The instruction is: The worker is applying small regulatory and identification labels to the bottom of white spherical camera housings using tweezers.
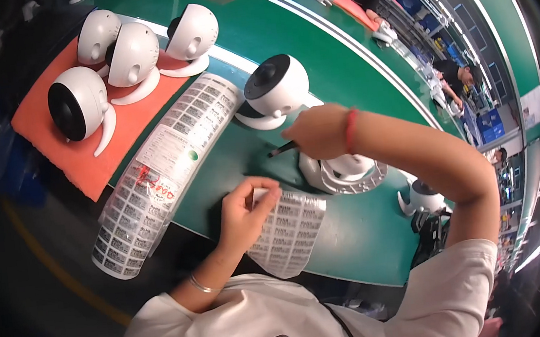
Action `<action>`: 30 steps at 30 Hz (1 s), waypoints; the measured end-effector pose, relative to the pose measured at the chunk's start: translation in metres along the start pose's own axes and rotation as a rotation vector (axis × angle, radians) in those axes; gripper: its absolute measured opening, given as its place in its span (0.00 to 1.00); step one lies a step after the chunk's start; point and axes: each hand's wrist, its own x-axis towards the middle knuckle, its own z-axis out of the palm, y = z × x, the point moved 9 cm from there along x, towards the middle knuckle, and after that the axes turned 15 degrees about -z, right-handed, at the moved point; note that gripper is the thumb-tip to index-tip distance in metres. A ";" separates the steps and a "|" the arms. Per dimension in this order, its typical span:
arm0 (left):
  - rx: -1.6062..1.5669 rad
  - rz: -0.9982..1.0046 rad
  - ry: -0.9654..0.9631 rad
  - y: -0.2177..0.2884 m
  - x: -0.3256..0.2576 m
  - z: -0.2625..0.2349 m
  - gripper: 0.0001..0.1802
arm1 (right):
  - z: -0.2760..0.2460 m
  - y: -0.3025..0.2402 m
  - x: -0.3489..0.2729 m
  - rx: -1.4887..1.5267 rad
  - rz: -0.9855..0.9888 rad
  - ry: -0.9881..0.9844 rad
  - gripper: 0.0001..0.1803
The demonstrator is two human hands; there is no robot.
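— Item one, taking the green conveyor table point(356, 238) as our mark?

— Small curled sheet of white printed labels point(290, 231), lying at the table's near edge and hanging partly over it toward the person. Long axis runs from the edge inward, slightly slanted.

— Which hand is on it?

— The left hand point(242, 207), fingers curled, thumb and forefinger pinching the sheet's upper corner. It is the nearer hand; the sheet lies directly under and just right of it.

— The right hand point(319, 130)?

— Further in over the table, closed around a thin dark tweezer-like tool point(281, 149), tip pointing left. It hovers apart from the sheet, above it on the table.

— Beneath the right hand?

— A white round plastic base with a ribbed ring point(346, 170), flat on the table, just beyond the sheet.

— Next entry?

— White spherical camera unit with black lens face point(275, 89), on its stand, further in from the right hand.

— Leftward?

— Long roll-strip of white printed labels point(159, 173), crossing the table's left edge diagonally. Beyond it, an orange mat point(48, 126) bearing four white dome camera units point(130, 55).

— Others present?

— People at the table's far end; not involved here.
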 end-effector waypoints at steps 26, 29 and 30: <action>0.305 -0.171 -0.368 -0.029 -0.007 0.080 0.07 | 0.194 -0.079 -0.176 0.720 0.714 1.971 0.17; 0.362 -0.110 -0.285 -0.026 -0.006 0.076 0.06 | 0.231 -0.082 -0.177 0.925 0.907 1.868 0.17; 0.402 -0.081 -0.252 -0.024 -0.005 0.075 0.06 | 0.238 -0.084 -0.175 0.976 0.940 1.815 0.12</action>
